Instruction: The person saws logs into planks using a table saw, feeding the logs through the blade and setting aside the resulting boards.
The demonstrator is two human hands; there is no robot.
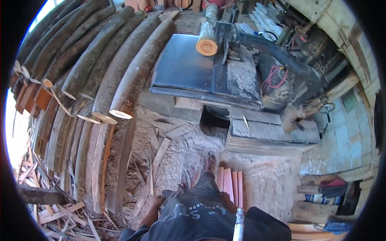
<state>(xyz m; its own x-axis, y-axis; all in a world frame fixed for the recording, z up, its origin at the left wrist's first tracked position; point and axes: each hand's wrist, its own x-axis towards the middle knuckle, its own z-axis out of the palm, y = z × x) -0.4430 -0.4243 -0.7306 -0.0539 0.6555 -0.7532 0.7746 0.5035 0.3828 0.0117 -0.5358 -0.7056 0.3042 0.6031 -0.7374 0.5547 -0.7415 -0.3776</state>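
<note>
Both my arms hang beside my dark printed T-shirt. My left hand (159, 200) rests against my left side, its fingers too hidden to read. On the right, part of my right hand (228, 202) shows beside the shirt, fingers hidden. Ahead, a barked log (207, 36) lies with its sawn end toward me on the dark saw table (183, 68), beside the upright part of the sawing machine (225, 34). My hands are apart from both. A blurred white stick with a greyish tip (239, 225) juts up close to the camera.
Long logs (138, 74) are stacked at the left, above curved slabs (100, 172) and wood offcuts (72, 217). Sawn reddish boards (228, 182) lie by my foot. A sawdust-covered timber block (273, 130) stands right of the foot. Another person (215, 3) is behind the log.
</note>
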